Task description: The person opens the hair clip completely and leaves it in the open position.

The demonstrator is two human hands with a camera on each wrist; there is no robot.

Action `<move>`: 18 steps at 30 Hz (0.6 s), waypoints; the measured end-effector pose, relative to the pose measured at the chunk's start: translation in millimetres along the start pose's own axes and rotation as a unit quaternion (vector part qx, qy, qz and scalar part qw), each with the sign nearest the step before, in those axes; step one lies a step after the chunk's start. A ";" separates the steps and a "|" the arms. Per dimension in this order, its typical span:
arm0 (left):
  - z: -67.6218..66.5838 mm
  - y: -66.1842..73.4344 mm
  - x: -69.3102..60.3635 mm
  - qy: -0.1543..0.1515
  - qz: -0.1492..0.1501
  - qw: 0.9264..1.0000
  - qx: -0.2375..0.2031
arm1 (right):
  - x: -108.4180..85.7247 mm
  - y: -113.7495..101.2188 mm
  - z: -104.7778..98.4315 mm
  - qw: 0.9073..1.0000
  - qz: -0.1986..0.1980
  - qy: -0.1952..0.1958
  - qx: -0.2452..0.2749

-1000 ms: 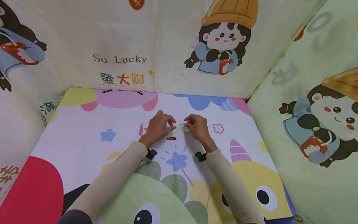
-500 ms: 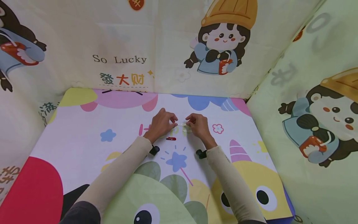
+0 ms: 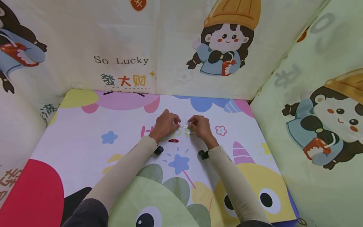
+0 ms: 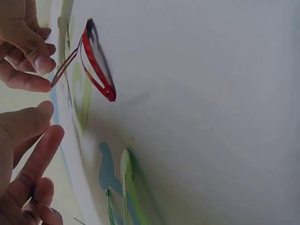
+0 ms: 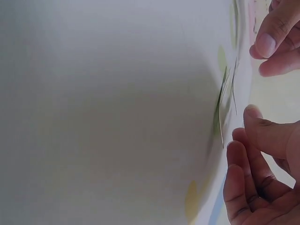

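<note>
Palm inward, the left hand (image 3: 166,124) hovers with thumb and forefinger apart at the left end of a pale snap hair clip (image 3: 184,126). The right hand (image 3: 199,126) faces it, its bent fingertips close to the clip's right end. Whether either touches the clip cannot be told. Just nearer lies a second pale clip (image 3: 190,133). A red snap hair clip (image 3: 173,140), its two parts sprung apart in the left wrist view, lies below the left fingers. That view also has a light green clip (image 4: 124,173) and a darker green one (image 4: 109,206), hidden from the head view.
A printed white cloth (image 3: 85,142) with cartoon shapes covers the table. Fabric walls (image 3: 170,37) with printed figures stand at the back and both sides. A small dark wrist camera (image 3: 158,150) sits on the left wrist, and another dark camera (image 3: 203,154) on the right.
The left hand has shifted right and slightly away, closer to the right hand. The pale clip between the fingertips shows more fully than a second ago. The red clip has stayed put.
</note>
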State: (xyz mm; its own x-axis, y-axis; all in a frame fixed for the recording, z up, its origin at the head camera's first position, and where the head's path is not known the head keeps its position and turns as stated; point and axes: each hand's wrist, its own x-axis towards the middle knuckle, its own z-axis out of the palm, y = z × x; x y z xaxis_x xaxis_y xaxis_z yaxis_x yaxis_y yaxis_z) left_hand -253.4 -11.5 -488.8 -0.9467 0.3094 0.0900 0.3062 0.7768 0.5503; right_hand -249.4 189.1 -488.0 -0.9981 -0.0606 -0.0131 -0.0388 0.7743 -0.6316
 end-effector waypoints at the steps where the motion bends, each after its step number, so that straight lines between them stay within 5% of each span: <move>1: 1.0 -0.2 0.6 0.000 0.000 1.000 0.002 | 0.3 0.4 0.6 1.000 0.000 -0.003 0.000; 18: 16.1 4.0 6.1 -0.002 0.005 1.000 0.021 | -0.8 -5.9 8.1 1.000 -0.005 -0.014 -0.020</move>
State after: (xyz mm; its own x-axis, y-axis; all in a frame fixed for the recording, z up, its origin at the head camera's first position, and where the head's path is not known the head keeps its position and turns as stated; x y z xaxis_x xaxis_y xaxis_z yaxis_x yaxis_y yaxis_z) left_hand -256.3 2.3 -499.4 -0.9431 0.3196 0.0922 0.3200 0.7959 0.5139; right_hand -248.0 179.4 -490.6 -0.9959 -0.0856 -0.0286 -0.0514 0.7979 -0.6006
